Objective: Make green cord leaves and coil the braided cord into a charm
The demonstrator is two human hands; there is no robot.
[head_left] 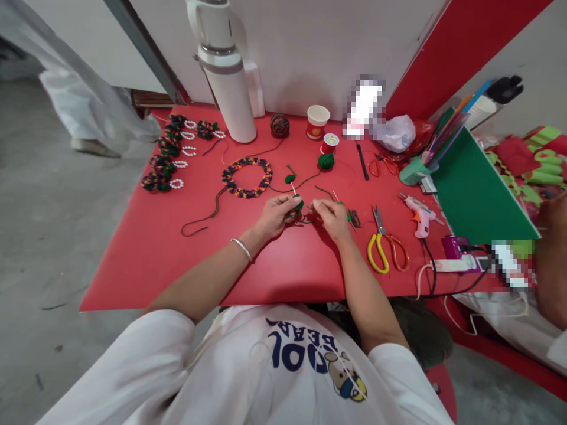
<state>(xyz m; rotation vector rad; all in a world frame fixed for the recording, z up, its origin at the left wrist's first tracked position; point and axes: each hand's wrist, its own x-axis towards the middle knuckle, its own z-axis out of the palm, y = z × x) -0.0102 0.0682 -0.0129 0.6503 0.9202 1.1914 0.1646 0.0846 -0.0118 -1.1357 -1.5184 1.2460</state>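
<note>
My left hand (277, 213) is closed around a small green knotted cord piece (300, 205) with a thin white stick poking up from it. My right hand (330, 216) pinches the cord close beside it, fingers pressed together. Both hands rest on the red table (146, 254) near its middle. A multicoloured braided ring (247, 176) with a dark cord tail lies just beyond my left hand. A green cord ball (326, 161) and a smaller green knot (290, 177) lie behind my hands, linked by green cord.
Yellow and orange scissors (384, 245) and a glue gun (419, 215) lie right of my right hand. A white flask (228, 88), yarn ball (279, 124), paper cup (318, 121) and thread spool (330, 142) stand at the back. Finished braided pieces (163, 159) line the left. Another person's arm (551, 260) is far right.
</note>
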